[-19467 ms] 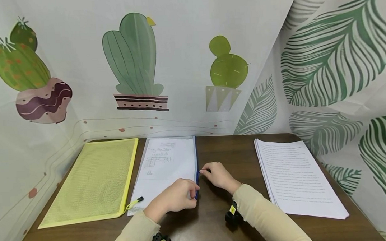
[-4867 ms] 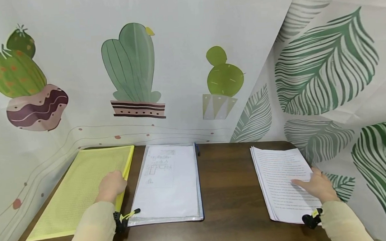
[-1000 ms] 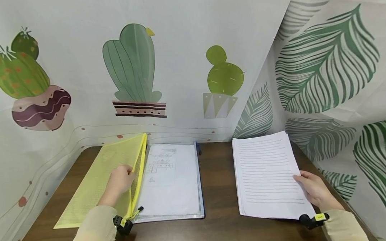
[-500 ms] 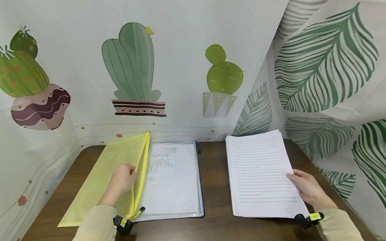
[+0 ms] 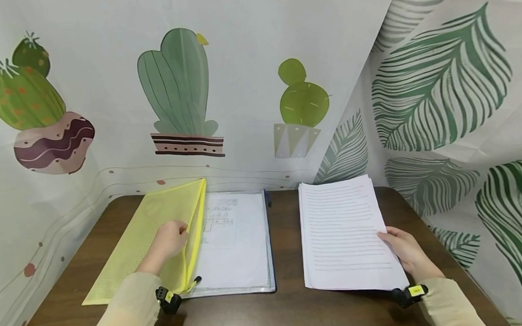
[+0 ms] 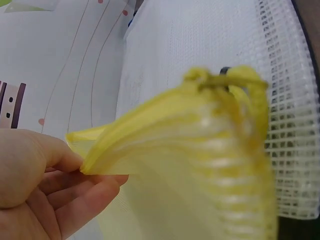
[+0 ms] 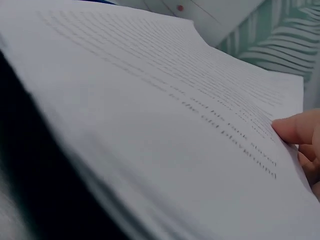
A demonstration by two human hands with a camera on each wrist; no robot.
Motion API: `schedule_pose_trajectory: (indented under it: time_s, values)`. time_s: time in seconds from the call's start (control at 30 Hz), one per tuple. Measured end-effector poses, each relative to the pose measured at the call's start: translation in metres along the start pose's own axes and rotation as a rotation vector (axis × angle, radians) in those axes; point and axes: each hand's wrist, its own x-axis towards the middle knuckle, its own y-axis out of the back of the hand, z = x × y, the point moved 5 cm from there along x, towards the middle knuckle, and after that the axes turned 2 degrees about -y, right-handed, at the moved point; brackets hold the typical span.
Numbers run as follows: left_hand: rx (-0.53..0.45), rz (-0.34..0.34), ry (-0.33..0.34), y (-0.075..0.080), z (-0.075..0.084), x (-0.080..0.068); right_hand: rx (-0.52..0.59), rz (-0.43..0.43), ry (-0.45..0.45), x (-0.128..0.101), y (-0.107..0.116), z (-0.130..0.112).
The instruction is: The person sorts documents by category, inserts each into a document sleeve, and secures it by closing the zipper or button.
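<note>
1. Currently: left hand [image 5: 168, 241] pinches the zip-side edge of the yellow mesh pouch [image 5: 148, 236], thumb on top, fingers [image 6: 80, 200] underneath; that edge is lifted off the tabletop [image 5: 286, 230] and the mouth gapes.
2. Pouch long axis runs near-to-far, angled slightly right at the far end; far left edge is down on the tabletop, raised right edge overlaps the white mesh pouch [image 5: 238, 246].
3. Yellow zip pull [image 5: 192, 284] sits at the pouch's near corner, by the left wrist.
4. Right hand [image 5: 405, 251] grips the paper stack [image 5: 344, 232] at its right edge, thumb on the top sheet, fingers curled under; the wrist view shows only the thumb tip [image 7: 295, 127] on the printed page.
5. Stack is held off the tabletop, tilted, long axis near-to-far, text lines running left-right. It sits right of the white pouch, a strip of bare tabletop between them.
6. White pouch lies flat at centre, blue zip along its right edge, printed diagram sheet inside.
</note>
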Motion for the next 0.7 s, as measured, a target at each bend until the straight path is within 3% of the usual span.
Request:
schedule_pose_trajectory:
  time_s: [0.27, 0.7]
  values:
    - [-0.015, -0.015, 0.007, -0.002, -0.003, 0.003, 0.02, 0.015, 0.011, 0.0, -0.017, -0.008]
    - [-0.018, -0.026, -0.008, -0.003, -0.001, 0.006, 0.124, -0.044, 0.024, 0.0, -0.039, -0.016]
